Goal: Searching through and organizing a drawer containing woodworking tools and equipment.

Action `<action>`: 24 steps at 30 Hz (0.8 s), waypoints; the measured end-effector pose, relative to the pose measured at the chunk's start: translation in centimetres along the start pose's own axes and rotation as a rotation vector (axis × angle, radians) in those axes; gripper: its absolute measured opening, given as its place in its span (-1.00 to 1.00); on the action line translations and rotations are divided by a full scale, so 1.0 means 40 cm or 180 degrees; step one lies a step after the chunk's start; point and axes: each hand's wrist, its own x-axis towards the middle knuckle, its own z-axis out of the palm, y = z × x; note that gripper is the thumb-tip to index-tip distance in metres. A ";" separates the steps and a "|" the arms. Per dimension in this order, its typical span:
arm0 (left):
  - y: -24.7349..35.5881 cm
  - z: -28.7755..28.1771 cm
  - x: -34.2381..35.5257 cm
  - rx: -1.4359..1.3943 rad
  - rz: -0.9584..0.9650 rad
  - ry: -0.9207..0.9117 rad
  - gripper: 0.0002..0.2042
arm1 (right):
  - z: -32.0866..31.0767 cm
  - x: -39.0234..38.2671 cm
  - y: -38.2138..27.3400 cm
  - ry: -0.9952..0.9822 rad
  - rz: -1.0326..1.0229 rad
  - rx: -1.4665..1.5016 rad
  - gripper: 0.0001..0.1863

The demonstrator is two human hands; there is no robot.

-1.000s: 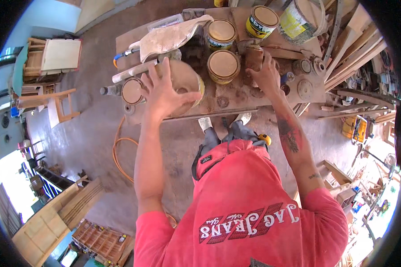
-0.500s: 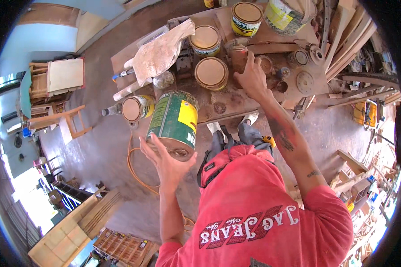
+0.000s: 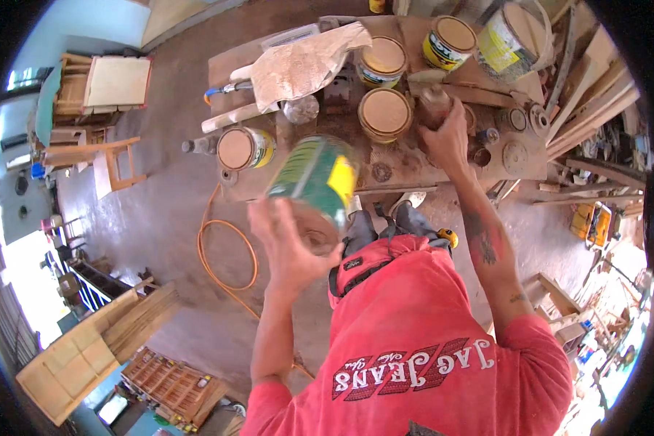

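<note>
My left hand (image 3: 294, 247) holds a large green paint can (image 3: 316, 182) by its bottom end, thumb and fingers spread around the base. The can is tilted in the air in front of the table's near edge, and it is a little blurred. Over the table, my right hand (image 3: 449, 142) is closed around a small brownish see-through bottle or jar (image 3: 434, 105), partly hidden by the fingers. To its left stands a lidded can (image 3: 385, 115) with a tan top. Small round cups (image 3: 480, 155) sit to the right of my right hand.
More cans, including a yellow-labelled one (image 3: 449, 43) and a pail (image 3: 512, 43), stand along the far side of the dusty table (image 3: 414, 174). A tan sheet (image 3: 305, 65) lies at left, near a lidded can (image 3: 245, 148). An orange hose (image 3: 203, 254) coils on the floor.
The view has shifted, with the table now farther right in it. My right hand has closed around the bottle or jar, which now leans. My left hand still holds the green can, now tilted more.
</note>
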 end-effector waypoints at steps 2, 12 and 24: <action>0.044 0.017 0.034 0.0388 0.0901 -0.0443 0.21 | 0.006 -0.051 0.043 0.0364 -0.0209 -0.0079 -0.02; 0.188 0.133 0.262 0.0147 0.1387 -0.0649 0.04 | 0.043 -0.116 0.093 0.0827 -0.0102 0.0054 -0.04; 0.199 0.160 0.195 0.0196 0.2520 -0.0621 -0.20 | 0.037 -0.134 0.089 0.0668 0.0206 0.1652 -0.05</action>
